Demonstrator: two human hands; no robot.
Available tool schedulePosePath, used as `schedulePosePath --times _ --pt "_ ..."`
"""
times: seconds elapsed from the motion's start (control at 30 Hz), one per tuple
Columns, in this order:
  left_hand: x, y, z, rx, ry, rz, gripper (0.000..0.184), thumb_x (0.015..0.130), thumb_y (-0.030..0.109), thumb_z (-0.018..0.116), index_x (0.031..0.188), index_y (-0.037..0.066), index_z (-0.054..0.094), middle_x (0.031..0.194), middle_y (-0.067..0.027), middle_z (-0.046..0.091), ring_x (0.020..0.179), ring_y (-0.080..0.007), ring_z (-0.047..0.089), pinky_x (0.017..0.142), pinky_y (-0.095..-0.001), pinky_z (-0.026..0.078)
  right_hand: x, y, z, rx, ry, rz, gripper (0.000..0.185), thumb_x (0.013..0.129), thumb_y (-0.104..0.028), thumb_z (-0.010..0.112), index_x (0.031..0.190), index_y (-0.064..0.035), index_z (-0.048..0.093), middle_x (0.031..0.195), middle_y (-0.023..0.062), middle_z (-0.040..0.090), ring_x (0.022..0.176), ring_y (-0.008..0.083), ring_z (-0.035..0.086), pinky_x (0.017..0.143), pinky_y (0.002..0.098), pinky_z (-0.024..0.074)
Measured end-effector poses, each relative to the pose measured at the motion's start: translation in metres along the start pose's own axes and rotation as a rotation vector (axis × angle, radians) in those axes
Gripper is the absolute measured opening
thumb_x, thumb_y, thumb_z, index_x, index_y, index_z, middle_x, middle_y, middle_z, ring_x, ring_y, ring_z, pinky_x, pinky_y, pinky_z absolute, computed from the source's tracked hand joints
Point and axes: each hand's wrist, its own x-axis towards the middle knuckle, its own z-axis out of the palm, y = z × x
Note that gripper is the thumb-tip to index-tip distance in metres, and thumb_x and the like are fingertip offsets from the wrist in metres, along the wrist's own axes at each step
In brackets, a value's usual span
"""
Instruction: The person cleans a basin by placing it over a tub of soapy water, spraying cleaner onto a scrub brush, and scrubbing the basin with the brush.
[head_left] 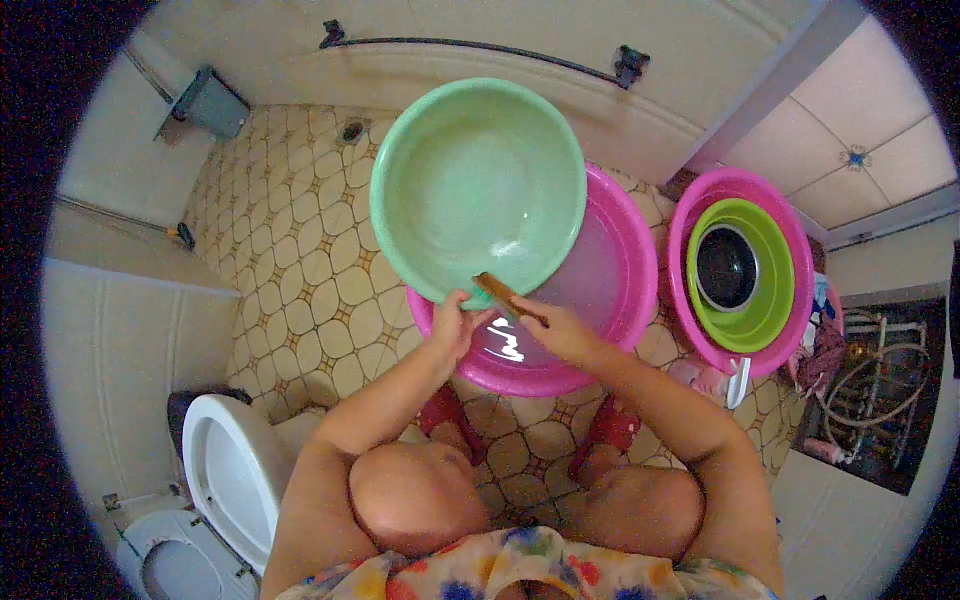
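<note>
My left hand (458, 325) grips the near rim of a mint-green basin (475, 180), which is tilted above a larger pink tub (635, 250). In my right hand (552, 332) is a brown scrub brush (505, 294), its head against the basin's near edge. Green shows beside the brush head; I cannot tell whether it is bristles or the rim. Cloudy water (590, 270) lies in the pink tub, partly hidden by the basin. Some fingers of my left hand are hidden under the rim.
To the right, a second pink tub (680, 300) holds a lime-green basin (775, 270) and a dark-bottomed bowl (727, 265). A white-handled item (738, 382) lies near it. The toilet (225, 470) stands at lower left. A floor drain (352, 131) and a wall rail (480, 47) are farther off.
</note>
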Motion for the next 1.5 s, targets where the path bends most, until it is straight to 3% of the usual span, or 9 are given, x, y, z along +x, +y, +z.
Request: schedulePosePath --times 0.17,0.47,0.57,0.67,0.87,1.13,1.3,1.43,1.5 --pt "-0.007 0.009 0.008 0.045 0.102 -0.026 0.047 0.078 0.011 0.044 0.122 -0.001 0.033 0.117 -0.0147 0.048 0.099 -0.0328 0.055 0.082 -0.0426 0.049 0.0 0.001 -0.06 -0.665 0.187 0.282 0.038 0.087 -0.029 0.047 0.124 -0.0186 0.048 0.091 0.02 0.062 0.077 0.0314 0.062 0.071 0.039 0.0482" --pt "-0.007 0.004 0.005 0.013 0.032 -0.031 0.056 0.076 0.009 0.045 0.127 0.0 0.023 0.123 -0.0188 0.04 0.108 -0.0373 0.048 0.086 -0.0473 0.049 -0.018 0.001 0.003 -0.052 0.147 -0.09 0.04 0.085 -0.029 0.049 0.125 -0.0242 0.045 0.076 0.0177 0.062 0.064 0.0339 0.06 0.06 0.0469 0.0468" --pt "0.0 0.003 -0.004 0.035 0.021 -0.022 0.057 0.076 0.009 0.045 0.127 0.001 0.023 0.123 -0.0188 0.039 0.107 -0.0381 0.048 0.085 -0.0477 0.049 -0.008 -0.001 -0.048 -0.583 0.138 0.312 0.041 0.086 -0.028 0.049 0.127 -0.0239 0.045 0.082 0.0202 0.061 0.071 0.0314 0.062 0.064 0.0429 0.0476" --pt "-0.014 0.007 0.016 0.049 0.039 -0.005 0.059 0.075 0.009 0.046 0.128 0.0 0.021 0.124 -0.0189 0.038 0.108 -0.0394 0.047 0.085 -0.0479 0.049 -0.003 0.002 -0.059 -0.545 0.148 0.335 0.04 0.088 -0.029 0.046 0.128 -0.024 0.045 0.09 0.0227 0.061 0.078 0.0308 0.062 0.069 0.0402 0.0478" --pt "-0.012 0.004 0.011 0.072 0.097 0.005 0.049 0.079 0.012 0.044 0.124 0.0 0.031 0.118 -0.0145 0.047 0.101 -0.0306 0.054 0.087 -0.0438 0.045 -0.017 0.006 0.011 0.018 -0.035 -0.026 0.045 0.089 -0.034 0.042 0.133 -0.0277 0.035 0.096 0.0254 0.059 0.086 0.0395 0.059 0.074 0.0489 0.0464" --pt "-0.013 0.004 0.008 0.075 0.055 -0.014 0.048 0.079 0.012 0.043 0.124 0.001 0.032 0.117 -0.0129 0.048 0.1 -0.0296 0.054 0.084 -0.0419 0.047 0.012 0.02 -0.081 -0.718 0.228 0.229 0.045 0.087 -0.03 0.043 0.131 -0.0286 0.034 0.08 0.0211 0.062 0.075 0.0371 0.061 0.064 0.0493 0.0479" --pt "-0.007 0.001 0.003 0.118 0.099 -0.026 0.048 0.079 0.013 0.044 0.124 0.002 0.033 0.115 -0.0114 0.049 0.097 -0.0277 0.055 0.081 -0.0406 0.049 -0.002 -0.007 -0.043 -0.451 0.023 0.112 0.046 0.087 -0.027 0.044 0.133 -0.0254 0.035 0.087 0.0228 0.061 0.071 0.035 0.062 0.062 0.0465 0.0485" --pt "-0.006 -0.003 -0.002 0.076 0.071 -0.015 0.047 0.078 0.014 0.045 0.122 0.002 0.035 0.113 -0.0114 0.05 0.096 -0.027 0.055 0.078 -0.0398 0.049 0.005 0.0 0.015 0.272 -0.106 -0.01 0.037 0.088 -0.027 0.046 0.125 -0.0193 0.049 0.089 0.0207 0.062 0.083 0.0337 0.061 0.072 0.0405 0.0484" --pt "0.005 -0.007 -0.008 0.014 0.066 -0.009 0.046 0.078 0.014 0.046 0.121 0.002 0.037 0.111 -0.011 0.051 0.096 -0.0268 0.055 0.078 -0.0393 0.049 0.006 -0.005 0.006 0.166 -0.088 0.005 0.039 0.088 -0.026 0.045 0.127 -0.02 0.046 0.09 0.0176 0.063 0.082 0.0323 0.061 0.072 0.0418 0.0486"
